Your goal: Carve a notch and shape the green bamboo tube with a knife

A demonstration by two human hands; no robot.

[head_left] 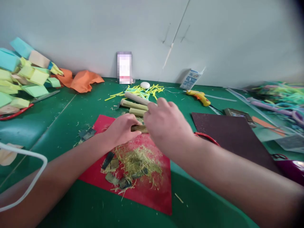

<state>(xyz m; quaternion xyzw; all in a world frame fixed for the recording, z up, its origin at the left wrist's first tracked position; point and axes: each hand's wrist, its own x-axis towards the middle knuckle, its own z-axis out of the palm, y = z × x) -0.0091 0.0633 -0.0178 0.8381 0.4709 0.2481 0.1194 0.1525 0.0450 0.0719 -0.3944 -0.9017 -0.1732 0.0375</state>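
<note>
Head view, bamboo stick (140, 128) in left grip (123, 129), right grip (165, 123) alongside

perhaps four sticks (138, 112), one red sheet (161, 199)

Your one camera rides on your head — looking forward and down across the green table (83, 107), near enough that your forearms (78, 155) enter low at either side, left hand (122, 128) and right hand (165, 122) mid-view — and reaches the pale surface (83, 28) behind.
</note>
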